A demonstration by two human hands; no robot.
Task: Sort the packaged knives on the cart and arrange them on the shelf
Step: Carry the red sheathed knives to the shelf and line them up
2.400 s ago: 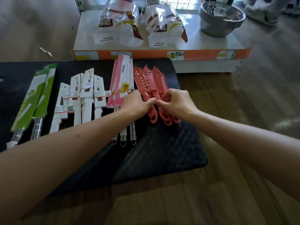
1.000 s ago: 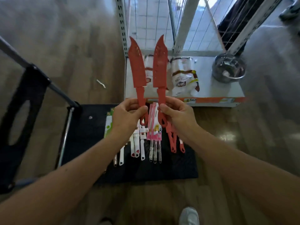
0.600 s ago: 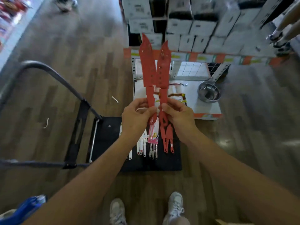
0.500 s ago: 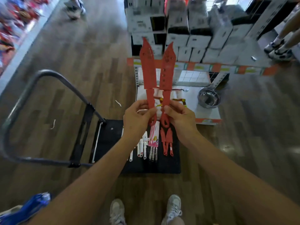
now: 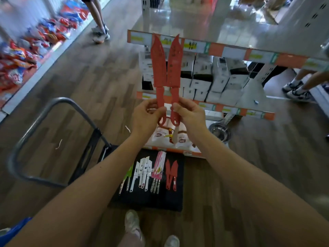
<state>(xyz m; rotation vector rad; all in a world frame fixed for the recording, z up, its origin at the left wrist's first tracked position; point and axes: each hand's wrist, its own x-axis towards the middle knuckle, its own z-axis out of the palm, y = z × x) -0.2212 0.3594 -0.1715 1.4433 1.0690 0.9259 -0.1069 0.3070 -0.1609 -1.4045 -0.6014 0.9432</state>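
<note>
Red plastic-sheathed knives, two raised: left knife (image 5: pixel 158 68) pinched at its handle by the left hand (image 5: pixel 146 118), right knife (image 5: pixel 175 68) likewise by the right hand (image 5: pixel 191 116), blades upright, side by side before the white shelf (image 5: pixel 231 50). Both arms outstretched. On the black cart deck (image 5: pixel 170 202): two more red knives (image 5: pixel 171 172), pink (image 5: pixel 158 168), white (image 5: pixel 143 172) and green packs (image 5: pixel 129 173), counts unclear.

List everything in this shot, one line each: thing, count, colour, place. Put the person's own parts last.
held knives: 2, red, raised before the shelf
cart knives: 2, red, right on cart
pink packs: about 3, cart middle
white packs: several, cart
green packs: 2, cart left
cart: 1, black deck, grey handle
boxes: many, white and black, middle shelf
bowl: 1, steel, bottom shelf
bags: 2, white, bottom shelf
left hand: grips one knife
right hand: grips the other
</note>
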